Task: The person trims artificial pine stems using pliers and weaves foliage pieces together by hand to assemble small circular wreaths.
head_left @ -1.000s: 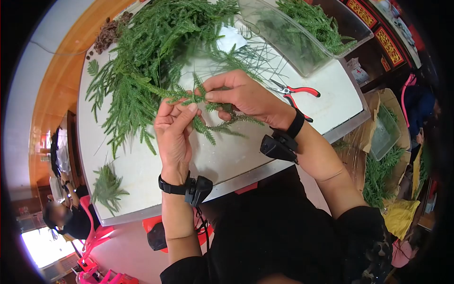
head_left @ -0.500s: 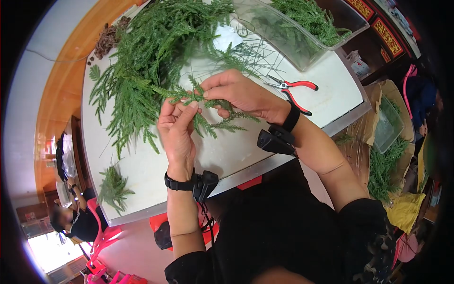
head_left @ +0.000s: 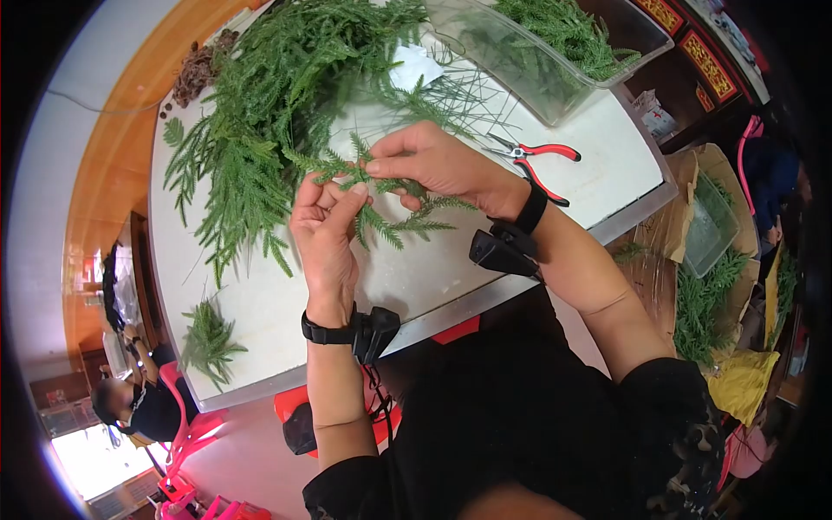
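Observation:
Between my two hands, above the white table (head_left: 433, 282), is a green leafy sprig (head_left: 381, 227) with several needle-like side shoots. My left hand (head_left: 328, 221) pinches its stem between thumb and fingers. Close beside it, my right hand (head_left: 425, 160) grips the same sprig with thumb and forefinger; its other fingers curl under, partly hidden by the greenery. Any wire at the pinch point is too small to make out. A large heap of green branches (head_left: 251, 139) lies just beyond my left hand. Red-handled pliers (head_left: 524, 156) rest partly open to the right of my right hand.
Thin wires (head_left: 472, 104) and a white paper scrap (head_left: 414, 68) lie at the back. A clear plastic bin (head_left: 555, 108) holds more greenery. A small green bunch (head_left: 211, 342) lies near the left corner. A cardboard box (head_left: 676, 234) stands at right; another person (head_left: 152, 403) sits at lower left.
Both hands stay pinched on the sprig and have barely moved. The sprig's tips have shifted slightly, its left end tilting up a little.

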Demonstrator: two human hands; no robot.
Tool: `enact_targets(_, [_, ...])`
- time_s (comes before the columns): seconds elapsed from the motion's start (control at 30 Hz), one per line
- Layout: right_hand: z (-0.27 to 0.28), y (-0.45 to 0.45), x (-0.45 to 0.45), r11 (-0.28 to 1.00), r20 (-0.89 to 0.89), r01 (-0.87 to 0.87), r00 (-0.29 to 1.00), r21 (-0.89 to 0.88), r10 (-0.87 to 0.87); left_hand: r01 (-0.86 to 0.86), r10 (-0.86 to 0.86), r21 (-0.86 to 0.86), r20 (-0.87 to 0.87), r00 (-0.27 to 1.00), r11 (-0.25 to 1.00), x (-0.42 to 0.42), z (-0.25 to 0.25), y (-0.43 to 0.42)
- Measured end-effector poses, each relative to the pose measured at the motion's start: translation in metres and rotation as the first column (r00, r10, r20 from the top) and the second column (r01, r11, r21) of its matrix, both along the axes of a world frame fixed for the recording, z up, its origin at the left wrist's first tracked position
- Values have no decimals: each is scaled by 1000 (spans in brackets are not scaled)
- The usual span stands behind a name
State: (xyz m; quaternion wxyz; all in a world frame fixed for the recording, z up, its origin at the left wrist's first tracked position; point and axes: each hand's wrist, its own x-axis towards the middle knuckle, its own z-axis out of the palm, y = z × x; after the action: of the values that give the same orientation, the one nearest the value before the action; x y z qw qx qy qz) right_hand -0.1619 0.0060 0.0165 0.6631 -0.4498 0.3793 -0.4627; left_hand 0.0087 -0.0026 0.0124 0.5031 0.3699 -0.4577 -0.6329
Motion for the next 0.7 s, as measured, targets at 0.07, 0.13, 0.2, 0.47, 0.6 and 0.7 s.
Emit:
enact_targets(0.07, [2,1,-1,1000,-7,6,1000,-1,-6,7,-7,3,4,1000,1000,0,0,0])
enact_targets(0.13, [4,1,-3,1000,-36,4,999,-9,-5,23,-23,-7,-8,1000,1000,-1,0,0])
enact_targets(0.2, [5,2,-3,1000,-50,4,999,-12,-5,32,-32,-12,-13,999,999,-1,-2,0])
enact_targets(0.47, [6,4,0,999,-61,24,998,-37,-26,29,-30,-48,-22,999,998,3,-8,-3])
enact_targets(0.6, [7,4,1,998,-32,22,999,-55,-24,25,-27,-71,-28,999,997,1,-2,1])
enact_targets(0.7, [5,3,0,993,-128,17,991,-120,-33,21,-19,-124,15,1000,992,2,-7,0])
